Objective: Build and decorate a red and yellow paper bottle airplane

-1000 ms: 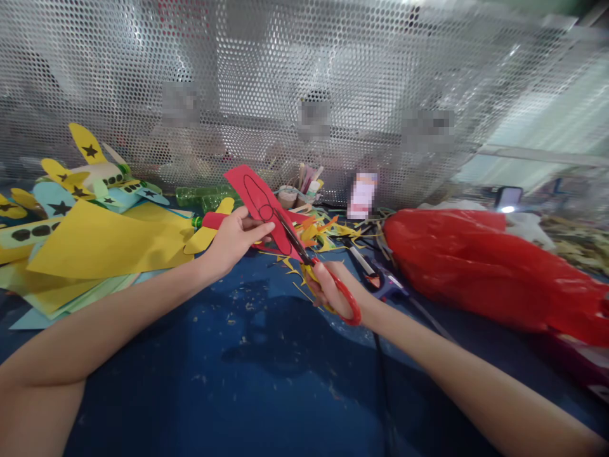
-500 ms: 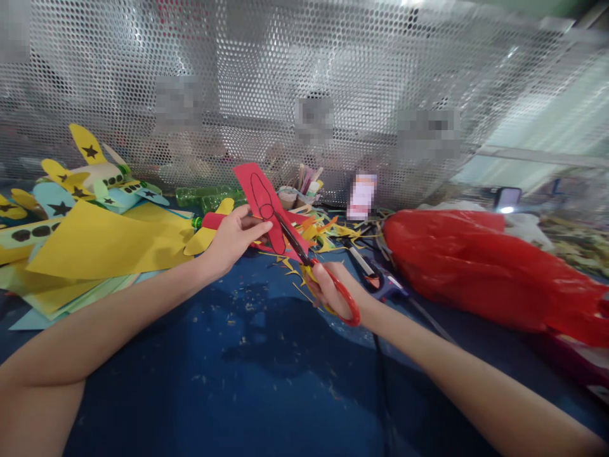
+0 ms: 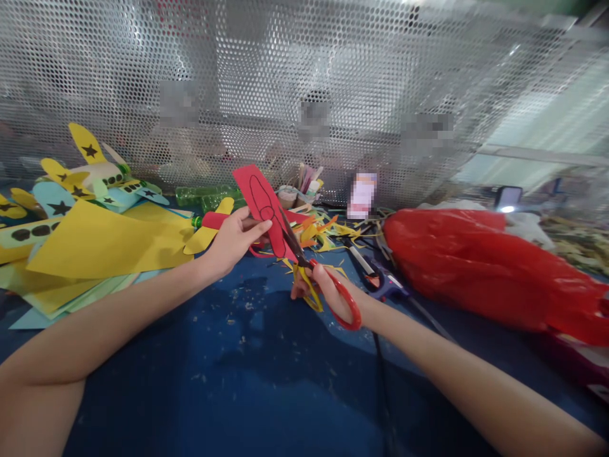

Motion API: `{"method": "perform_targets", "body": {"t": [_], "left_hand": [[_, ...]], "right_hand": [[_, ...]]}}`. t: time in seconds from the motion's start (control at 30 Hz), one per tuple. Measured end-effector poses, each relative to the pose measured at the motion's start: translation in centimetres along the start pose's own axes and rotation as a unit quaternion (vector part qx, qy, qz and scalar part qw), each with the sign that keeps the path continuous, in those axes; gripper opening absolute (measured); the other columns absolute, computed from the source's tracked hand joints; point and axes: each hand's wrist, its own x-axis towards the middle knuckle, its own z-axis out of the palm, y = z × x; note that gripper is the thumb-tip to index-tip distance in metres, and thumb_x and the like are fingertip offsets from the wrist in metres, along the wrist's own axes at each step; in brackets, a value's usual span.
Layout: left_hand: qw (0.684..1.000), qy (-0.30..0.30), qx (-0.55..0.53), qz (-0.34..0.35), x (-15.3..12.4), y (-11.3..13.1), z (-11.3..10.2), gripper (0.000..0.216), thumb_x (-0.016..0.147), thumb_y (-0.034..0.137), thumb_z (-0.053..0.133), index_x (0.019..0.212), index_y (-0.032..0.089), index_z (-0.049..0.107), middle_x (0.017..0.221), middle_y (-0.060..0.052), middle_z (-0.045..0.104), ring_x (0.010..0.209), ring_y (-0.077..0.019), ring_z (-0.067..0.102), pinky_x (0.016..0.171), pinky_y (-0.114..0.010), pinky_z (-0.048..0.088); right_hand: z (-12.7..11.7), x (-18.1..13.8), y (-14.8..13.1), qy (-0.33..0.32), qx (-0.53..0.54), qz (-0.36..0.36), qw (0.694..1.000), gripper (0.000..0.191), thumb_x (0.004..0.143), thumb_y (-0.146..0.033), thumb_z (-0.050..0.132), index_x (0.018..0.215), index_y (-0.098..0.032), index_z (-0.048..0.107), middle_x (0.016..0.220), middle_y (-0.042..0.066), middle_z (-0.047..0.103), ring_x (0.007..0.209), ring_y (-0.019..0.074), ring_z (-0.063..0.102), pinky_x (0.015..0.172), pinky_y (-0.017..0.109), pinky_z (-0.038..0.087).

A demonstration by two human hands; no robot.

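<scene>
My left hand (image 3: pixel 233 240) pinches a red foam piece (image 3: pixel 261 202) with a black outline drawn on it, holding it upright above the blue table (image 3: pixel 247 374). My right hand (image 3: pixel 328 291) grips scissors (image 3: pixel 328 287) with red and yellow handles. Their dark blades reach up into the lower right edge of the red piece. A thin red strip curls down under the cut.
Yellow foam sheets (image 3: pixel 99 244) and toy planes with black stars (image 3: pixel 95 171) lie at the left. A red plastic bag (image 3: pixel 480 266) fills the right side. Foam scraps (image 3: pixel 323 231), a cup of sticks (image 3: pixel 304 184) and a perforated metal screen (image 3: pixel 304 82) stand behind.
The red piece turned a little more upright in my left hand. The scissors' handles spread apart and the blades moved further along the drawn outline.
</scene>
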Motion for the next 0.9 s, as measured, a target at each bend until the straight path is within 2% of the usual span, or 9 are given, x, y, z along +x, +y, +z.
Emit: {"method": "perform_targets", "body": {"t": [0.07,0.2,0.4,0.7,0.9], "left_hand": [[1.000,-0.009,0.006,0.000,-0.2,0.0,0.2,0.034,0.077,0.032,0.074,0.103,0.014,0.061,0.094,-0.008,0.074,0.080,-0.0203,0.071,0.073,-0.033,0.060],[0.999,-0.024,0.022,0.002,-0.7,0.3,0.6,0.030,0.079,0.032,0.071,0.102,0.017,0.058,0.090,-0.006,0.074,0.079,-0.0205,0.072,0.071,-0.033,0.060],[0.999,-0.034,0.037,-0.006,-1.3,0.8,1.3,0.030,0.081,0.027,0.069,0.106,0.017,0.056,0.099,-0.008,0.074,0.088,-0.0209,0.072,0.076,-0.032,0.059],[0.999,-0.043,0.031,-0.002,-1.6,0.8,1.5,0.028,0.081,0.024,0.069,0.103,0.015,0.056,0.095,-0.008,0.073,0.083,-0.0190,0.071,0.074,-0.031,0.059],[0.999,-0.042,0.030,-0.004,-1.6,0.8,1.4,0.030,0.080,0.025,0.070,0.105,0.016,0.056,0.096,-0.007,0.074,0.086,-0.0198,0.072,0.078,-0.033,0.059]], "right_hand": [[0.1,0.0,-0.2,-0.011,0.035,0.003,0.999,0.073,0.073,-0.091,0.023,0.066,-0.021,0.045,0.073,0.008,0.062,0.076,0.0229,0.066,0.077,0.037,0.053],[0.3,0.1,-0.3,-0.007,0.071,0.012,0.997,0.073,0.072,-0.092,0.027,0.068,-0.021,0.046,0.074,0.006,0.059,0.078,0.0230,0.066,0.076,0.037,0.054],[0.1,-0.1,0.0,0.002,-0.006,-0.005,1.000,0.075,0.077,-0.089,0.017,0.069,-0.021,0.048,0.075,0.008,0.064,0.074,0.0220,0.064,0.075,0.037,0.053],[0.1,0.0,0.3,0.013,-0.049,-0.030,0.998,0.081,0.078,-0.088,0.011,0.068,-0.021,0.055,0.077,0.010,0.067,0.075,0.0225,0.062,0.075,0.036,0.053],[0.3,-0.1,0.6,0.020,-0.031,-0.025,0.999,0.073,0.080,-0.086,0.015,0.066,-0.022,0.047,0.064,0.005,0.055,0.065,0.0200,0.057,0.069,0.036,0.053]]}}
